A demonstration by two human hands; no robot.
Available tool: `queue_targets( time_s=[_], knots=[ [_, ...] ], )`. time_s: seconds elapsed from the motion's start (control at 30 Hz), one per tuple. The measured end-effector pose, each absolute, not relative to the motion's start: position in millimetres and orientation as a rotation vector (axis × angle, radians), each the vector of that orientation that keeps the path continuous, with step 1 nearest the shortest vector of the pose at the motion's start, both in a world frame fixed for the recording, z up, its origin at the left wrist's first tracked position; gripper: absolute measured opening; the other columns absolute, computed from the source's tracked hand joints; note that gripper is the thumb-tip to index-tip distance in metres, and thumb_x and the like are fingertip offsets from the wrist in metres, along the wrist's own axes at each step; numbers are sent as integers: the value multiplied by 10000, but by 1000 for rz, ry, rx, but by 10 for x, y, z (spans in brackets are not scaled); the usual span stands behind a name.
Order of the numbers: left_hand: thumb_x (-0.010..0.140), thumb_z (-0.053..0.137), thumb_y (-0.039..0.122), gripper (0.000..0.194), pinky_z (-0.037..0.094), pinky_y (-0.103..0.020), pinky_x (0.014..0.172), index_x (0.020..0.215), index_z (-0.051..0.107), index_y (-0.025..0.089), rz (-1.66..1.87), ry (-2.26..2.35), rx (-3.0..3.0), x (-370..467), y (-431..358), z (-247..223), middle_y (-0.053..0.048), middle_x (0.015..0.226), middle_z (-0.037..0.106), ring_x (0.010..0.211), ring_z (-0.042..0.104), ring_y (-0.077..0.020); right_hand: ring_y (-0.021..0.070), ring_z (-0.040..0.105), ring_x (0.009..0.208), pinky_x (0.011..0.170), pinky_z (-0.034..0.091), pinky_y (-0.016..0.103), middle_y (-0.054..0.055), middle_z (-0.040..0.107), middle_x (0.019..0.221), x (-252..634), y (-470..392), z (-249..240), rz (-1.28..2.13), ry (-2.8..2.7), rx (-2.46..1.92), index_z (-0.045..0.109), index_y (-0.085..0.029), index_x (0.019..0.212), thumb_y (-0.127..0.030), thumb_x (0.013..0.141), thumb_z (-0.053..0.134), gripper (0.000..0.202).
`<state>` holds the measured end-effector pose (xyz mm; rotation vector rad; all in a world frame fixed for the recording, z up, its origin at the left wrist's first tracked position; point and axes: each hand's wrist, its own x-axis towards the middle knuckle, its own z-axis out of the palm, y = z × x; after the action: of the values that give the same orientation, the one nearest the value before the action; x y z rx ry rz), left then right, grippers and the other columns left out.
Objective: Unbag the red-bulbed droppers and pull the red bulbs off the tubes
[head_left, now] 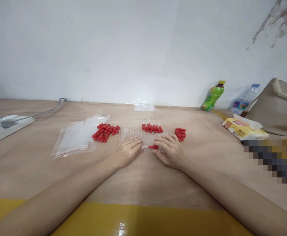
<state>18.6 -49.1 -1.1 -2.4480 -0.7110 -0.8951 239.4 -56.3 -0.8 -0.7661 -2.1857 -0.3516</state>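
Note:
A glass dropper (145,147) with a red rubber bulb (153,147) on its right end lies crosswise between my hands. My left hand (130,149) is closed at its glass end, the fingertips pinched together. My right hand (170,149) is closed about the bulb end, thumb below and fingers above. Under and beyond both hands is a row of clear glass tubes (147,137), partly covered by my fingers. Behind that row are several droppers with red bulbs (152,127). Loose red bulbs (105,132) form a pile to the left, and a smaller pile (180,133) sits right of my right hand.
Clear zip bags (71,139) lie at left, near a white power strip (15,123) with a cable. A small bag (144,107) rests by the wall. At right are a green bottle (213,96), a water bottle (245,98), a tissue pack (244,128) and a grey-beige bag (276,108).

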Motion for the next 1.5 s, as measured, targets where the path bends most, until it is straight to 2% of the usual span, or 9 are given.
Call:
queue_targets(
  time_s=[0.1, 0.23, 0.4, 0.5, 0.67, 1.0, 1.33, 1.4, 1.5],
  knots=[
    [875, 463, 209, 160, 506, -334, 908, 903, 604, 139, -903, -672, -2439, 221, -511, 19, -53, 936, 673, 903, 630, -159, 219, 524, 1020, 882, 336, 388, 62, 615, 1121, 2334, -551, -10, -419, -2226, -747, 561, -182, 1099, -370, 807, 554, 347],
    [867, 484, 221, 145, 505, -329, 907, 897, 600, 141, -915, -643, -2439, 247, -528, 46, -51, 930, 672, 924, 624, -165, 175, 554, 930, 897, 338, 380, 7, 678, 945, 2282, -523, -55, -447, -2248, -741, 619, -231, 982, -266, 849, 511, 175],
    [865, 490, 235, 176, 502, -342, 915, 969, 593, 137, -877, -635, -2453, 238, -491, 21, -77, 1048, 647, 1041, 579, -196, 160, 576, 845, 816, 396, 352, 0, 690, 889, 2274, -526, -59, -398, -2217, -700, 637, -217, 905, -250, 848, 517, 137],
    [860, 493, 198, 141, 502, -338, 918, 920, 602, 133, -885, -569, -2454, 226, -484, 4, -70, 996, 667, 978, 613, -178, 162, 579, 819, 765, 447, 326, 14, 691, 855, 2273, -522, -55, -372, -2208, -633, 641, -186, 886, -234, 829, 545, 122],
    [838, 501, 136, 114, 502, -337, 924, 890, 599, 110, -956, -520, -2445, 209, -511, -2, -74, 908, 681, 923, 631, -165, 153, 598, 809, 738, 511, 276, 43, 687, 852, 2287, -497, -80, -349, -2194, -499, 643, -141, 899, -196, 808, 568, 130],
    [826, 500, 116, 115, 505, -348, 917, 883, 599, 107, -985, -544, -2497, 171, -543, 36, -77, 872, 681, 889, 640, -165, 149, 625, 793, 706, 547, 273, 42, 694, 837, 2349, -540, -48, -423, -2132, -449, 642, -153, 917, -144, 789, 582, 142],
    [830, 494, 118, 142, 486, -349, 937, 940, 581, 142, -1022, -583, -2520, 107, -539, -14, -49, 908, 668, 977, 602, -160, 159, 627, 798, 701, 536, 292, 58, 693, 845, 2472, -556, -8, -497, -2163, -441, 636, -137, 926, -102, 790, 560, 160],
    [831, 495, 121, 141, 500, -337, 904, 934, 586, 148, -1059, -654, -2449, 28, -512, 15, -47, 895, 668, 941, 614, -161, 156, 624, 798, 711, 527, 298, 57, 691, 849, 2576, -516, -8, -482, -2127, -501, 642, -155, 904, -110, 794, 555, 148],
    [835, 504, 157, 123, 533, -286, 761, 908, 602, 157, -1097, -872, -2286, -110, -447, 62, -50, 880, 655, 817, 630, -152, 151, 616, 764, 729, 508, 307, 54, 685, 841, 2776, -448, 35, -460, -1972, -707, 658, -180, 854, -163, 785, 587, 100]
  ],
)
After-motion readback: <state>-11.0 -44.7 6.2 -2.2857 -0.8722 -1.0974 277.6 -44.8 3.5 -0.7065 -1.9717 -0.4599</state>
